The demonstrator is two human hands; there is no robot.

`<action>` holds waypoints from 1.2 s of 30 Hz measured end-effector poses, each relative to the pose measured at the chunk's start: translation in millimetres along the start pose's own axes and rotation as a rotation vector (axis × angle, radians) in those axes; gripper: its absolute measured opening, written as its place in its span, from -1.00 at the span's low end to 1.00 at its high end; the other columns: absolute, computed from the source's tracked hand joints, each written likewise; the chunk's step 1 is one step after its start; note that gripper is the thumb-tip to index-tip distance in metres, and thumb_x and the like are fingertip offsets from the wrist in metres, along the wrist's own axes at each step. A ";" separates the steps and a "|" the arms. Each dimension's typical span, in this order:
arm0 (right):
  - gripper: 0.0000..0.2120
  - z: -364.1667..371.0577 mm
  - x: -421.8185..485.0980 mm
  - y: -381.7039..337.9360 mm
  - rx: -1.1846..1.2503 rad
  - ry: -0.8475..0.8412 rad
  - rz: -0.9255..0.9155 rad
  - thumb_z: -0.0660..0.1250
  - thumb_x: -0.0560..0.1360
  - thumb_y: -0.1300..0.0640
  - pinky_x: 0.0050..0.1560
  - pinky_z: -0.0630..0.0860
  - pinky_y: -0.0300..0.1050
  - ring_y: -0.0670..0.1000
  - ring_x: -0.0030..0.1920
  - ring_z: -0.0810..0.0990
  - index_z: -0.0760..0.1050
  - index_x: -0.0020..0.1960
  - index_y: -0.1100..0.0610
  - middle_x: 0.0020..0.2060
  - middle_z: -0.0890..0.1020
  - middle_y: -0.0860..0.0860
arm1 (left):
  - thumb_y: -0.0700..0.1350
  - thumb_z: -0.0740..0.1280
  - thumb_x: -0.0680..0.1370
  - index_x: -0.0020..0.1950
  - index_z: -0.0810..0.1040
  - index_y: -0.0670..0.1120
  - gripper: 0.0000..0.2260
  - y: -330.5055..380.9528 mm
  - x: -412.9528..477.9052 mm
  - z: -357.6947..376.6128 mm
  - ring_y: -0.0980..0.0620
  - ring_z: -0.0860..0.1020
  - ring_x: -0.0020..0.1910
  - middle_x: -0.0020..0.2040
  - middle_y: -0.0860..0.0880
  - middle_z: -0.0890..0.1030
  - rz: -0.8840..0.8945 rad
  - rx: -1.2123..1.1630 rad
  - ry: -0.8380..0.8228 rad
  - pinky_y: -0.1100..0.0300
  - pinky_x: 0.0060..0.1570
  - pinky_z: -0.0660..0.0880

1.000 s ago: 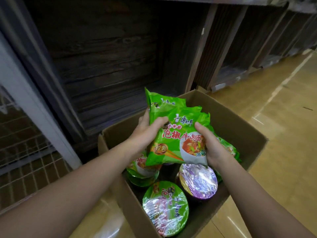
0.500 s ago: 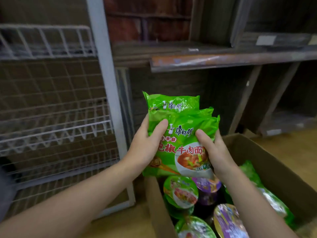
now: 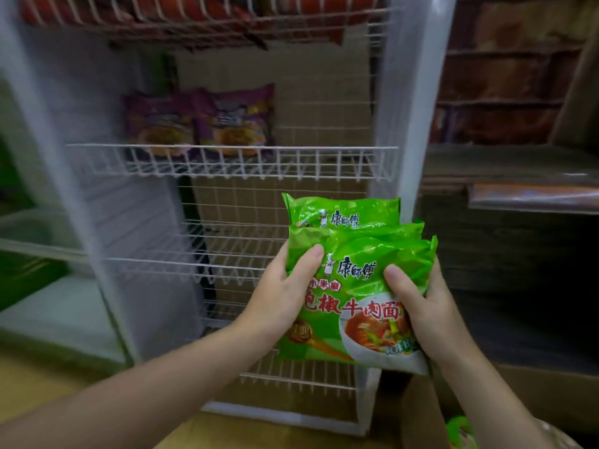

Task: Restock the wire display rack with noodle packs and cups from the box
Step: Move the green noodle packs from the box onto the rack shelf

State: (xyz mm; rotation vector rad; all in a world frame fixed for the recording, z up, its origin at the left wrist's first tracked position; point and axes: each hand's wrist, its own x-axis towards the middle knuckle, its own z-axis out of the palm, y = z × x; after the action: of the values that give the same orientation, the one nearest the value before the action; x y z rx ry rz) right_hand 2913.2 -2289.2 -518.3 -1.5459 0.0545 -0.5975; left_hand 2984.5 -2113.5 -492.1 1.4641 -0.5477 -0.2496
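A stack of green noodle packs is held upright between both hands, in front of the lower right of the white wire display rack. My left hand grips the stack's left edge with the thumb on its front. My right hand grips the right edge. Two purple noodle packs stand on the rack's middle shelf, at its left. Red packs fill the top shelf. The shelves below the middle one hold nothing. A corner of the cardboard box shows at the bottom right, with a green pack in it.
Dark wooden shelving stands to the right of the rack. A grey-green unit is on the left. The yellowish floor shows at the bottom left.
The view has swung left and up from the box to the wire rack. Both hands have carried the green packs along, up to the rack's lower shelves.
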 end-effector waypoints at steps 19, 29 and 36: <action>-0.58 245.5 116.6 50.6 -0.206 -0.118 0.143 0.34 0.31 -0.32 0.01 0.56 -0.11 -0.09 -0.03 0.66 0.45 0.08 -0.16 0.02 0.66 -0.12 | 0.11 0.52 0.33 0.28 0.45 0.03 -0.43 -2.0 73.2 -271.1 0.04 0.69 -0.01 0.05 0.05 0.70 -0.202 0.224 -0.084 0.08 0.03 0.59; -0.06 319.1 229.2 90.2 -0.213 -0.145 0.262 0.39 0.11 -0.49 0.26 0.51 0.09 0.06 0.04 0.67 0.33 0.39 -0.11 0.09 0.67 -0.03 | -0.18 0.55 0.37 0.27 0.55 -0.10 -0.51 -13.3 188.1 -355.9 -0.04 0.68 0.01 0.05 -0.06 0.70 -0.257 0.189 -0.079 0.09 0.02 0.60; -0.35 348.0 261.8 135.3 -0.350 -0.203 0.217 0.33 0.42 -0.26 0.18 0.42 -0.13 -0.02 0.11 0.54 0.18 0.43 -0.17 0.19 0.52 -0.07 | -0.40 0.50 0.36 0.05 0.55 -0.12 -0.66 -49.2 233.2 -373.2 0.06 0.55 -0.24 -0.19 0.00 0.61 -0.369 0.170 0.077 0.23 -0.29 0.46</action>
State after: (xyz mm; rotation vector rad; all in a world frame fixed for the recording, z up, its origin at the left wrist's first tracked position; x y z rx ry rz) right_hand 3320.3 -2084.8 -539.9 -1.9033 0.1776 -0.2638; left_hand 3376.0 -1906.6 -498.9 1.7302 -0.2368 -0.4427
